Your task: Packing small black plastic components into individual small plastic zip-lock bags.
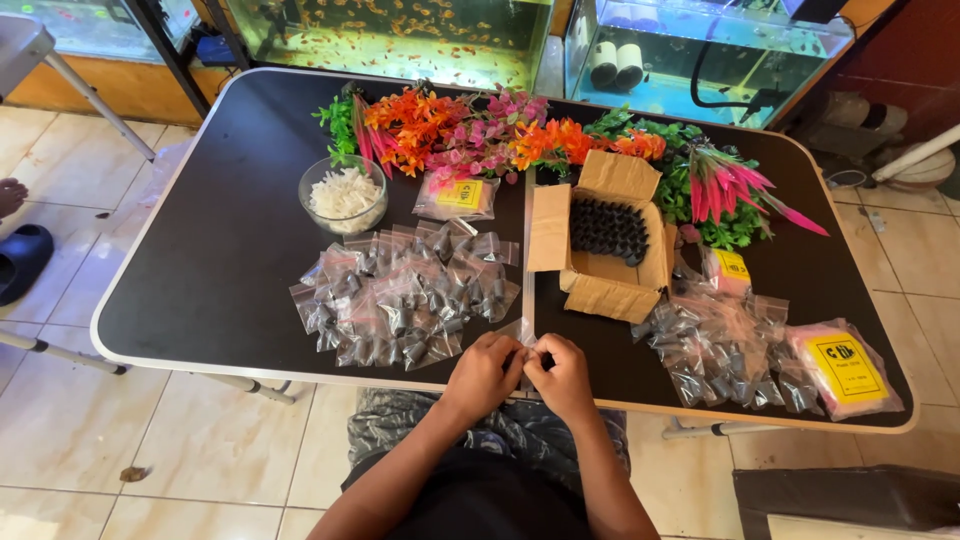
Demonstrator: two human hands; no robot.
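Observation:
My left hand point(484, 374) and my right hand point(563, 374) meet at the near edge of the black folding table point(200, 270). Together their fingers pinch a small clear plastic bag point(524, 335); what it contains is hidden. Just beyond my left hand lies a pile of small clear bags with dark pieces point(405, 290). An open cardboard box point(600, 240) holding several black pieces stands ahead of my right hand. A second heap of filled bags point(715, 345) lies to the right.
A glass bowl of white pieces point(344, 195) sits at the back left. Colourful artificial plants point(520, 140) line the far edge. Pink packets with yellow labels point(842, 368) lie at the right. Fish tanks point(400, 35) stand behind the table. Tiled floor surrounds it.

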